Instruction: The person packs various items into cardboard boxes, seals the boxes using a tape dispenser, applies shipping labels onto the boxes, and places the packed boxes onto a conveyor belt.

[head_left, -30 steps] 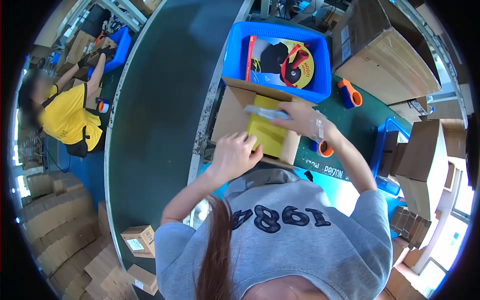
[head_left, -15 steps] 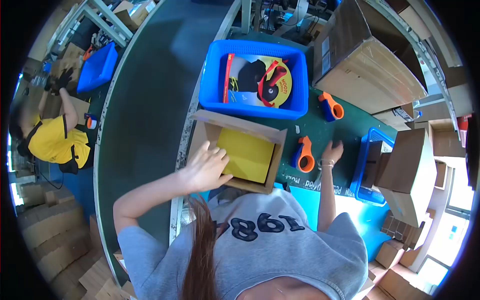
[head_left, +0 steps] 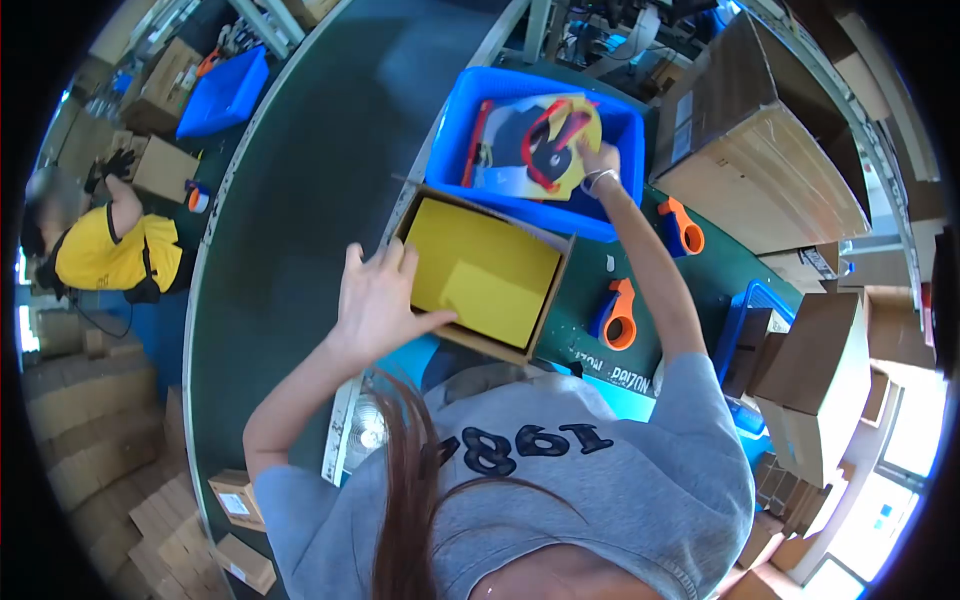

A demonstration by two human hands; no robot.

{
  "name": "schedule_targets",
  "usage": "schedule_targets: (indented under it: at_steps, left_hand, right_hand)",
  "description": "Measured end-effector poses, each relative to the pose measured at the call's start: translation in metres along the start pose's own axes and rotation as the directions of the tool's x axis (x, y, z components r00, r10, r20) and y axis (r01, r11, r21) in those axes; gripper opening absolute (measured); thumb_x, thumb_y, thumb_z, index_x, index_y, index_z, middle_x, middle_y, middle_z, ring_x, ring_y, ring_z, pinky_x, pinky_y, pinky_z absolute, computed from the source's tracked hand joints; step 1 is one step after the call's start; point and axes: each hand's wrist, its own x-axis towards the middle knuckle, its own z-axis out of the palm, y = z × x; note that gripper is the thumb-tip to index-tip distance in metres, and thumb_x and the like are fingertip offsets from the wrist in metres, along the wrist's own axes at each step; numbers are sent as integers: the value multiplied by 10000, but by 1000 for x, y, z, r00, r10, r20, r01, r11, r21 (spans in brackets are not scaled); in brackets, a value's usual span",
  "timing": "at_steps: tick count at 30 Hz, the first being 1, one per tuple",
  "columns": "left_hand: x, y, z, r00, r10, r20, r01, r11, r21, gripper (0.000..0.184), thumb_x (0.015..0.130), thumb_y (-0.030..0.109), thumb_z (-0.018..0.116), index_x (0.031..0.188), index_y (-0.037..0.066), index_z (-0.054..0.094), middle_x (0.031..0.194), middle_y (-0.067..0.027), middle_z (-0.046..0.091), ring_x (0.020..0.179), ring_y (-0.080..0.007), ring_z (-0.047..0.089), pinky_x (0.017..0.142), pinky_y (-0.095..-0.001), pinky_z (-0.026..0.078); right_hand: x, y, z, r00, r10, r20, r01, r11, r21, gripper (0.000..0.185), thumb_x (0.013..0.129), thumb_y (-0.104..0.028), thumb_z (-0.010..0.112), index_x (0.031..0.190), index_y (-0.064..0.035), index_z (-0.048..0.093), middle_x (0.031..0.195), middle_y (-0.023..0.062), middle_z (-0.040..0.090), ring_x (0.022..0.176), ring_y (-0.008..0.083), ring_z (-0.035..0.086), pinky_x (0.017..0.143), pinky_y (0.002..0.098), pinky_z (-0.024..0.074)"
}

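A cardboard box [head_left: 548, 318] stands with its top open in front of me, a flat yellow item [head_left: 485, 265] filling its inside. At its left side is my left hand [head_left: 375, 300], fingers spread and the thumb reaching over the near edge. My right hand [head_left: 600, 160] reaches into the blue basket [head_left: 455, 120] and grips the right edge of a picture book [head_left: 535, 150] with a black animal and red ribbon shape on its cover. The book is slightly blurred and tilted; the fingers underneath it are hidden.
Two orange-and-blue tape dispensers [head_left: 618, 315] [head_left: 682, 228] lie on the green table. A large carton [head_left: 760, 170] stands at the back right. Another blue basket [head_left: 748, 310] with cartons is farther right. Across the dark conveyor belt [head_left: 320, 200], a person in yellow [head_left: 115, 250] handles boxes.
My right hand has moved from the table beside the tape dispenser up to the basket and taken hold of the book. My left hand has shifted left, off the box's middle, its fingers spreading.
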Motion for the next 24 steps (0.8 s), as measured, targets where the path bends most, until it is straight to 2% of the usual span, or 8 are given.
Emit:
schedule_targets:
  at_steps: [4,6,8,11,14,16,19,24]
  left_hand:
    - [-2,-15,5,998,-60,5,60,998,4,796,687,633,670,1121,-27,572,1017,-163,579,836,-229,531,849,-396,316]
    - [-5,-13,7,999,-39,-16,39,999,3,797,687,637,669,1118,-26,574,1012,-163,581,834,-228,532,847,-394,316]
    - [-8,-7,11,998,14,-55,-14,1000,13,797,687,645,667,1113,-24,579,1003,-163,585,829,-227,534,844,-389,315]
    - [-11,-9,22,981,99,-165,-100,995,1,781,692,654,655,1082,-20,596,991,-155,592,828,-225,534,832,-385,313]
    - [-10,-10,36,879,247,-408,-280,960,-21,743,706,672,624,999,-10,640,966,-131,606,832,-220,530,800,-378,307]
    - [-11,-14,37,934,161,-320,-185,982,-45,737,710,652,633,1017,-18,636,1005,-136,597,830,-216,532,812,-374,308]
    - [-19,-23,37,996,-86,-11,85,995,-48,724,724,595,661,1070,-40,625,1120,-149,567,822,-204,537,847,-365,313]
    - [-16,-36,74,980,-84,-183,44,976,-212,540,764,525,635,875,-1,682,1125,-141,573,849,-215,544,777,-373,317]
  right_hand:
    - [-66,-50,-99,898,-362,-250,396,913,101,264,912,-259,594,973,-5,636,792,130,676,516,216,596,452,294,477]
    - [-109,-59,-153,531,-691,-490,663,699,-267,235,904,-233,612,974,-9,612,763,118,676,467,201,566,409,278,434]
    - [-154,-75,-201,433,-652,-622,797,600,-74,193,872,-153,655,977,-1,597,759,110,679,456,185,556,408,254,423]
    - [-194,-89,-219,334,-634,-698,869,493,-32,151,866,-77,644,987,7,609,715,86,654,451,153,521,415,243,410]
    - [-211,-78,-204,254,-862,-438,881,393,-263,165,827,-31,647,988,-5,622,664,44,603,445,115,465,425,217,382]
    - [-206,-60,-196,15,-968,-250,879,132,-458,209,767,-25,666,971,-23,626,615,5,524,445,87,413,432,204,349]
    - [-207,-48,-201,-33,-999,-39,873,-10,-487,244,743,-42,662,985,-44,627,588,-22,451,435,86,366,432,213,329]
    - [-238,-91,-207,-27,-996,90,816,-74,-574,202,757,-62,657,952,-61,602,561,-20,385,422,91,338,427,229,321]
